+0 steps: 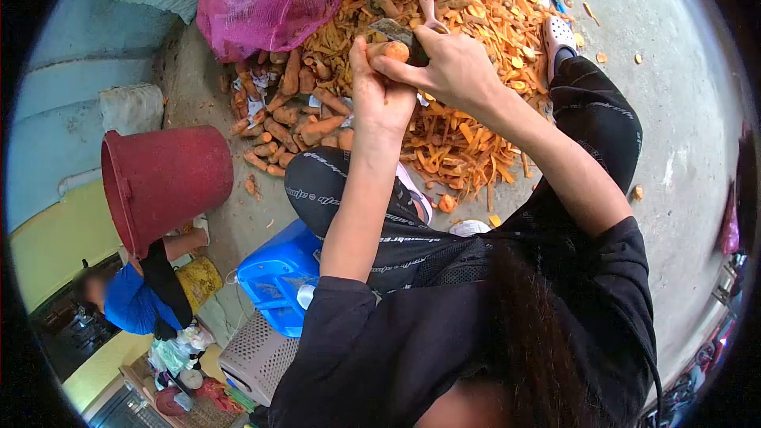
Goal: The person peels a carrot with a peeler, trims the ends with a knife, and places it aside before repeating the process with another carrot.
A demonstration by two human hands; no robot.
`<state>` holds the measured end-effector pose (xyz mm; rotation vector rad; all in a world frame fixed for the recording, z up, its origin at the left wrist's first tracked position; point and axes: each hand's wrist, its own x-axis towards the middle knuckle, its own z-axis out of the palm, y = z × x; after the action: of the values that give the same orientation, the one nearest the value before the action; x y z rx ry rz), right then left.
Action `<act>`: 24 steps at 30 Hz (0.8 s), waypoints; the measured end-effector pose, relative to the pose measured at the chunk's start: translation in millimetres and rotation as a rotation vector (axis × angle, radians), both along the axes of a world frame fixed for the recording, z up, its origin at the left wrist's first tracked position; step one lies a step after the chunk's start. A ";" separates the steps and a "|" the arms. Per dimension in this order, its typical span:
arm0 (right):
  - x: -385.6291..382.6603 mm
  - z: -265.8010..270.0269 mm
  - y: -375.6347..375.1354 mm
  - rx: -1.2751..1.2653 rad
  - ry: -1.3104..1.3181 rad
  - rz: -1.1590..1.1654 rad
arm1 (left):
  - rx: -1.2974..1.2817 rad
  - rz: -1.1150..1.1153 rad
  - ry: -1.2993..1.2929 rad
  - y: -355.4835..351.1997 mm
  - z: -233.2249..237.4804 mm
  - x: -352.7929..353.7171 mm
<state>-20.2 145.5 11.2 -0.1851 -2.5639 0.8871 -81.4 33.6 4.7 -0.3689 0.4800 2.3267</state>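
Note:
My left hand [376,83], palm up, grips a carrot [395,51] whose blunt orange end faces me. Close above it, my right hand [456,67] is closed around a knife, its thumb reaching over to the carrot. The dark, wet-looking blade of the knife [394,29] shows just beyond the carrot; the handle is hidden in my fist. A pink handle with a hole in its end [427,5] sticks out past my right knuckles. Under both hands spreads a heap of carrot peelings [464,131]. Several whole carrots [289,123] lie left of it.
A pink mesh bag [265,4] rests at the upper left of the heap. To the left are a red bucket [170,182], a blue jerrycan [273,281] and a grey perforated crate [258,357]. Another person in blue [135,301] sits low near the wall.

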 end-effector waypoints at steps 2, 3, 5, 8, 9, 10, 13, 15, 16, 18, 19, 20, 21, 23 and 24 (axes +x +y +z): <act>1.8 5.0 0.0 0.047 0.015 0.027 | -0.052 0.018 -0.012 3.2 5.7 2.7; 1.9 6.8 0.0 0.076 0.020 0.037 | -0.069 0.023 -0.023 3.7 6.7 3.2; 2.0 9.0 -0.4 0.137 0.026 0.052 | -0.115 0.052 -0.041 4.1 5.2 2.2; -1.5 -5.7 -3.4 0.185 0.040 0.070 | -0.083 0.062 -0.085 1.3 -3.3 -1.7; -2.1 -6.2 -4.6 0.179 0.016 0.064 | 0.015 0.031 -0.114 -1.7 -4.8 -4.2; -2.7 -5.6 -6.0 0.174 -0.007 0.058 | 0.112 0.000 -0.144 -5.3 -6.9 -5.8; 0.7 1.8 -11.6 0.138 -0.102 0.032 | 0.282 -0.106 -0.162 -14.3 -15.8 -8.8; 2.8 5.3 -13.8 0.154 -0.071 0.038 | 0.223 -0.083 -0.223 -16.3 -16.8 -16.2; 3.0 3.5 -15.6 0.221 0.024 0.031 | 0.192 -0.071 -0.256 -18.2 -17.3 -19.2; 7.0 6.4 -19.2 0.209 0.075 0.025 | 0.052 -0.055 -0.148 -23.2 -17.1 -22.6; 7.8 8.7 -19.6 0.204 0.103 0.021 | -0.018 -0.048 -0.092 -24.0 -14.9 -23.0; 6.2 10.3 -13.8 0.081 0.050 0.075 | -0.130 0.047 -0.072 -20.3 -13.2 -22.4; 4.9 14.7 -3.3 0.099 -0.133 0.086 | -0.055 0.081 -0.118 -21.2 -10.4 -23.0; 1.2 20.1 16.7 0.048 -0.299 0.060 | 0.099 0.145 -0.209 -22.1 -6.0 -25.1; 4.0 20.9 26.6 0.219 -0.307 0.027 | 0.144 0.193 -0.283 -22.0 -3.4 -22.7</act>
<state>-16.2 172.2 32.0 -0.2371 -2.9312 0.6188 -104.1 11.5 1.3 -0.6884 0.1424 2.4242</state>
